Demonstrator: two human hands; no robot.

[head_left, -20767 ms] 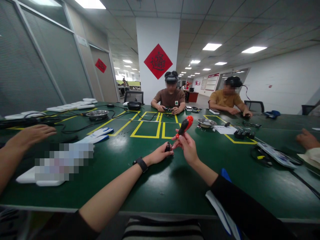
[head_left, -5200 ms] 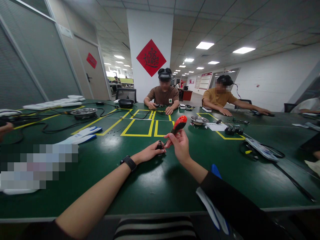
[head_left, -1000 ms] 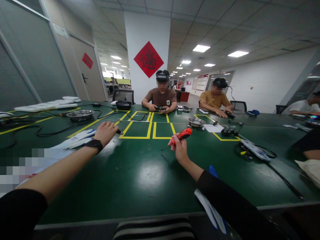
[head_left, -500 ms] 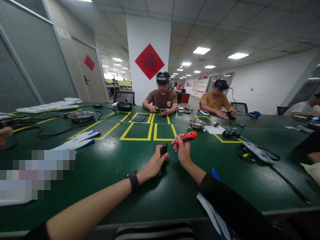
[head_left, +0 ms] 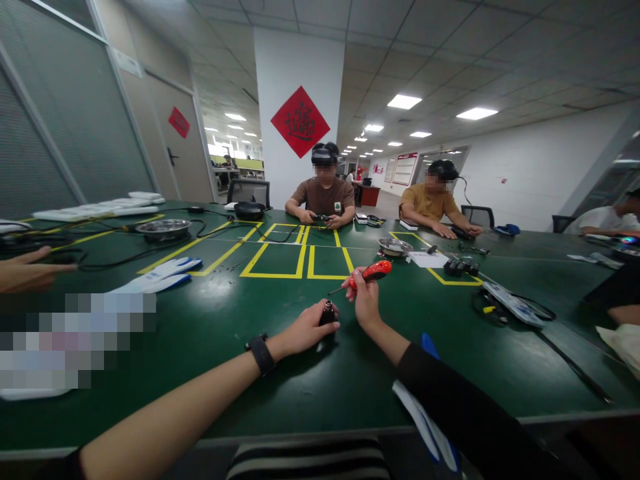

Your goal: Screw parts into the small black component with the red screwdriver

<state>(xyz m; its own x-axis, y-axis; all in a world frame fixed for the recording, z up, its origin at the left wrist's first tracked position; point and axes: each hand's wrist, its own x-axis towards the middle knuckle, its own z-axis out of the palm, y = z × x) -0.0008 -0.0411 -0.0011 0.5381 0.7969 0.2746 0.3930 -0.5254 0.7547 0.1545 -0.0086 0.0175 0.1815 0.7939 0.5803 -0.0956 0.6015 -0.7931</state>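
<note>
My left hand (head_left: 309, 328) is closed around a small dark cylindrical part (head_left: 328, 312), which has a metal-looking ring at its top. It is held roughly upright, low over the green table. My right hand (head_left: 366, 301) grips a screwdriver (head_left: 376, 271) by its red and black handle. The thin shaft points left and slightly down, and its tip is just above the top of the dark part, apart from it. The lower end of the part is partly hidden by my left fingers.
Blue-and-white gloves (head_left: 170, 275) lie at the left, and another glove (head_left: 425, 420) is beneath my right forearm. A metal bowl (head_left: 395, 247) and a power strip (head_left: 511, 303) are to the right. A co-worker's hand (head_left: 35, 269) reaches in at the far left. Two people sit opposite.
My left hand has moved down a little and turned the dark part more upright. The screwdriver tip has come away from its side to above it. The co-worker's hand at left extends further in.
</note>
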